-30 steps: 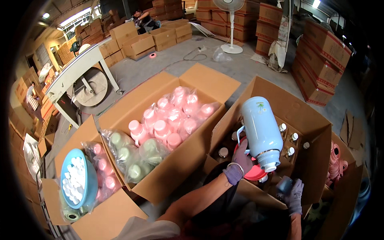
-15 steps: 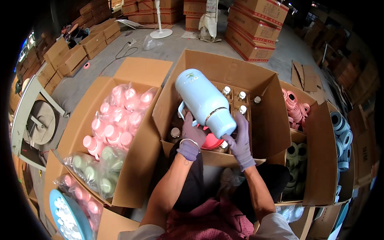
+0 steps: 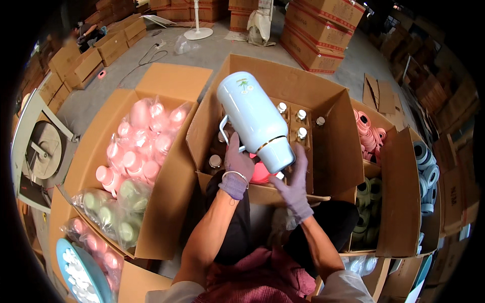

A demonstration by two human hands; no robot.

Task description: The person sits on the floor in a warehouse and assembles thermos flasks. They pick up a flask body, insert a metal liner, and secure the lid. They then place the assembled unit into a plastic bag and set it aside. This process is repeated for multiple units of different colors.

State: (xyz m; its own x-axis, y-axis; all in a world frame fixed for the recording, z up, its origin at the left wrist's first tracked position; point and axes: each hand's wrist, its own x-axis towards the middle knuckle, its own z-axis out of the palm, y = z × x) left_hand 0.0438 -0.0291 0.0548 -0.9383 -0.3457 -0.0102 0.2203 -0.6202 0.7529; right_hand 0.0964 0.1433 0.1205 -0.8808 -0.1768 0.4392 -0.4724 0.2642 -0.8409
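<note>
A light blue vacuum flask (image 3: 255, 113) with a floral print, a side handle and a gold band by its cap is tilted over a carton, cap end toward me. My left hand (image 3: 237, 164), in a purple-grey glove, grips it at the handle side; some fingers are hidden beneath the body. Beside the cap, my gloved right hand (image 3: 297, 187) has thumb and fingers spread apart. A pinkish-red piece (image 3: 260, 173) shows under the flask between my hands. Inside the divided carton (image 3: 331, 146) stand several silvery bottle necks (image 3: 301, 115) with white tops.
Left, a carton (image 3: 169, 202) holds bagged pink flasks (image 3: 139, 131) and green ones (image 3: 126, 231). A blue basin (image 3: 96, 267) of white pieces sits lower left. Cartons on the right hold pink (image 3: 371, 134), green (image 3: 368, 212) and blue rings (image 3: 429, 177). Stacked boxes (image 3: 321, 38) stand behind.
The flask has shifted slightly up and left in view, along with the scene. My right hand's thumb and fingers have come slightly away from the cap.
</note>
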